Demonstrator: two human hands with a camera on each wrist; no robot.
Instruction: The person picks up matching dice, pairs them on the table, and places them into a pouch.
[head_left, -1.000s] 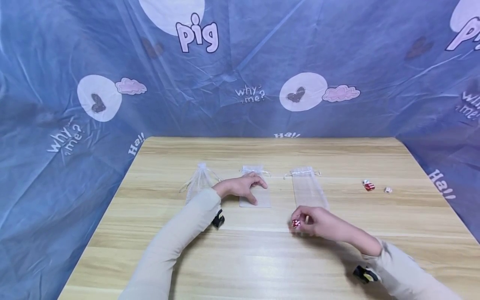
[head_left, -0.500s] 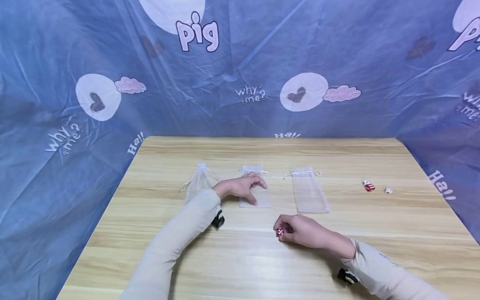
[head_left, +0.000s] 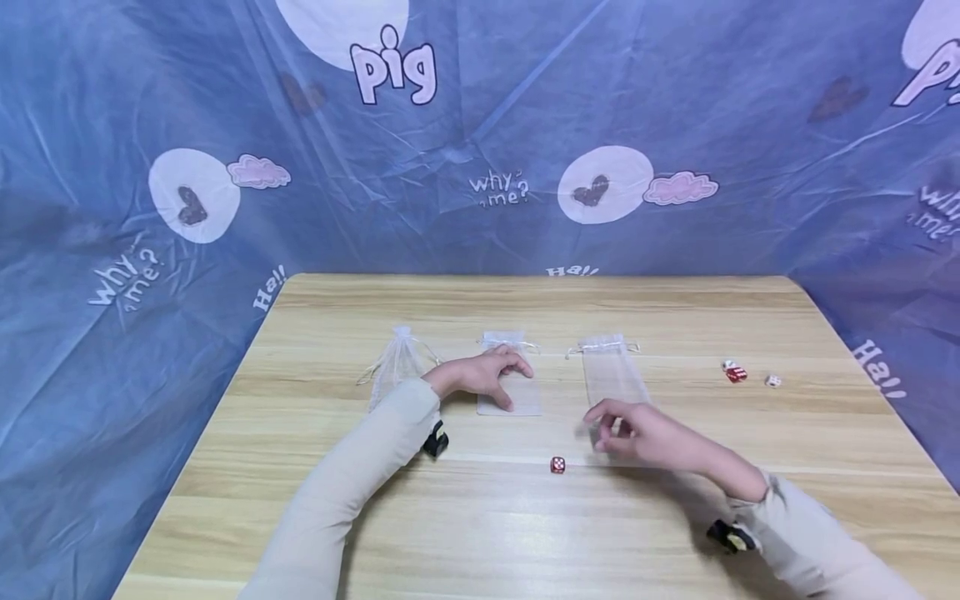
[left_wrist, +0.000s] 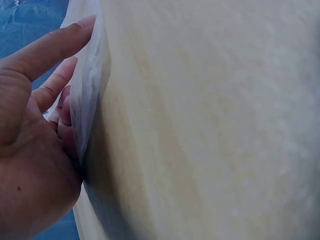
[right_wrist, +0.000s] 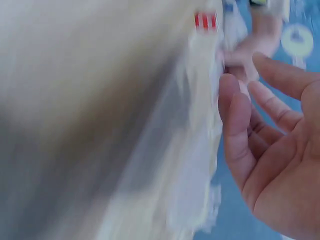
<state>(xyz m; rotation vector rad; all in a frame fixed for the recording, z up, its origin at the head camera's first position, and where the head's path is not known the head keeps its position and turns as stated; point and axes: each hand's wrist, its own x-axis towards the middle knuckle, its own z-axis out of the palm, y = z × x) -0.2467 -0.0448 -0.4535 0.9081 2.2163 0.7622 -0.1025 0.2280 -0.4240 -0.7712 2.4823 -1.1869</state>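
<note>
My left hand (head_left: pixel 483 372) rests on the middle white mesh drawstring bag (head_left: pixel 531 398), thumb and fingers spread apart. In the left wrist view its fingertips touch the sheer fabric (left_wrist: pixel 89 95). A red die (head_left: pixel 557 465) with white dots sits by itself on the wood, in front of the bags. To the right of that die is my right hand (head_left: pixel 648 435), blurred, with loosely bent fingers and nothing between them. It partly covers the lower end of the right mesh bag (head_left: pixel 613 375). The red die (right_wrist: pixel 205 21) also shows at the top of the right wrist view.
A gathered mesh bag (head_left: pixel 397 365) lies at the left, partly behind my left sleeve. On the right side of the wooden table (head_left: pixel 480 533) are a red die (head_left: pixel 737 375) touching a white one (head_left: pixel 728 365), and another white die (head_left: pixel 772 381). Blue printed cloth (head_left: pixel 480 100) hangs behind.
My right hand carried the red die leftward, let go of it on the table, and has moved back right. The left hand has stayed on the middle bag.
</note>
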